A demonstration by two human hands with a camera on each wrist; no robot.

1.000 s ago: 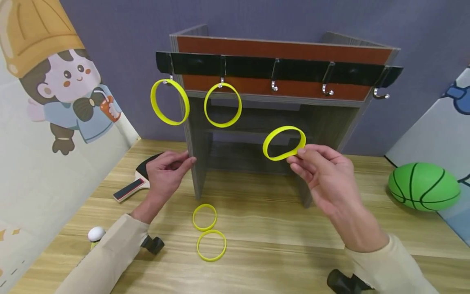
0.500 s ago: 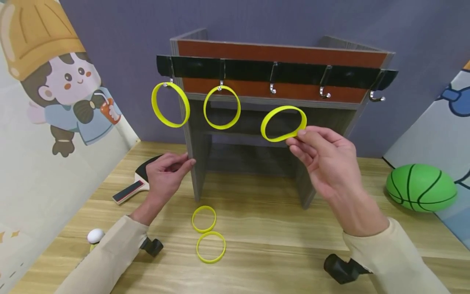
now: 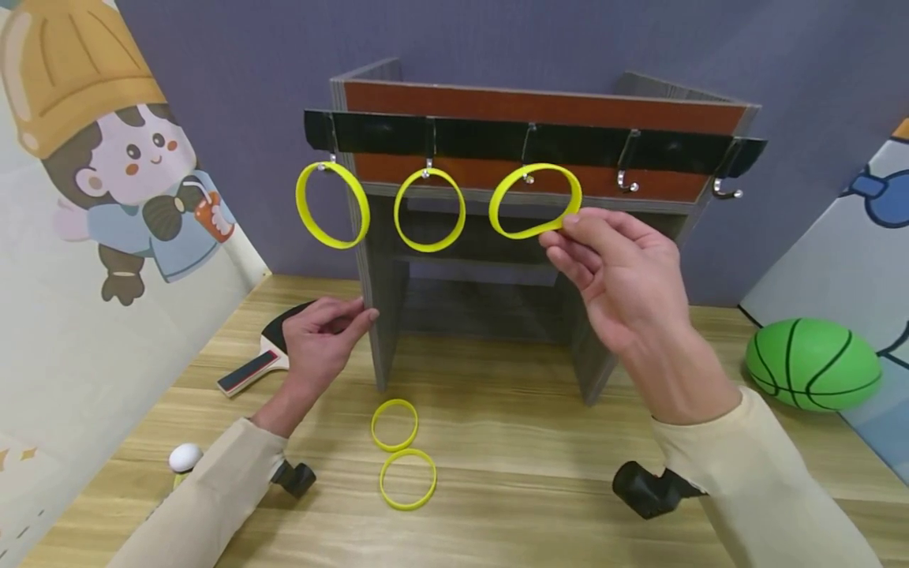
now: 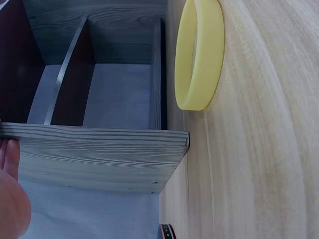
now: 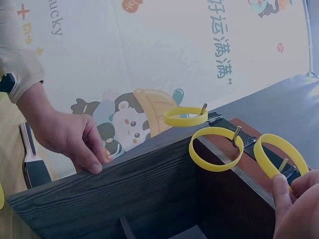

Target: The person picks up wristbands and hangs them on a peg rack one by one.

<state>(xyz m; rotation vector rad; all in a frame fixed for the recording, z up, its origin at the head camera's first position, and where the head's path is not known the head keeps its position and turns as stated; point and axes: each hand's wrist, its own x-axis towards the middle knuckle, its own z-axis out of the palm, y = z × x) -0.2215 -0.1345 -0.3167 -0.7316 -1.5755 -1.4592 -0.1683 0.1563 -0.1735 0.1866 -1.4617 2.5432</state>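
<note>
In the head view my right hand [image 3: 628,284] pinches a yellow silicone wristband [image 3: 495,205] between thumb and fingers. It is raised to the third hook [image 3: 529,179], whose tip shows inside the loop. In the right wrist view a peg also appears within the held wristband [image 5: 264,158]. My left hand [image 3: 319,339] grips the front edge of the grey wooden shelf's left side panel [image 3: 376,347], thumb on the near side. One wristband [image 3: 301,201] hangs on the first hook and another wristband [image 3: 429,248] on the second.
Two more wristbands lie on the wooden table [image 3: 525,505], an upper wristband [image 3: 394,402] and a lower wristband [image 3: 408,506]. A table tennis paddle [image 3: 248,373] lies left, near a white ball [image 3: 185,457]. The green ball [image 3: 813,364] sits right. Two further hooks [image 3: 628,184] hold nothing.
My right hand has risen with the wristband from below the hook rail to the third hook, shifting slightly left at the end. My left hand keeps its grip on the side panel.
</note>
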